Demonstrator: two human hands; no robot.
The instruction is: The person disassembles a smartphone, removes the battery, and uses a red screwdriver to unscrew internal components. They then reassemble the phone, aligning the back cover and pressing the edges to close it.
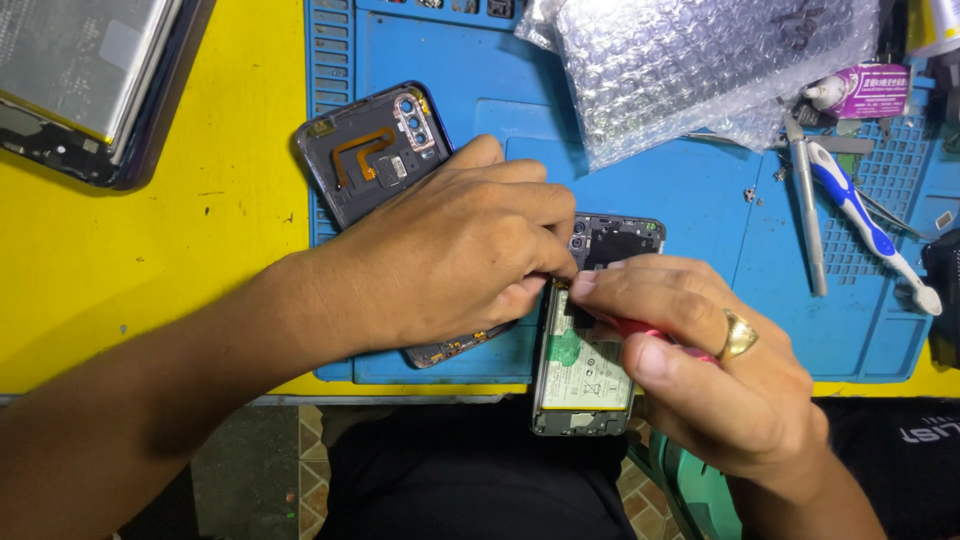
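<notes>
Opened phone (590, 370): back removed, battery exposed, lying at the near edge of the bench (150, 250) on the blue mat (700, 200), overhanging slightly. Left hand (450, 250): fingertips pinched together at the phone's upper board. Right hand (720, 370): closed around a red-handled tool (640, 330), tip at the same spot. Removed back cover (375, 150): just beyond the left hand. Bubble wrap (700, 70), tweezers (808, 210), blue-white driver (870, 225): far right corner.
</notes>
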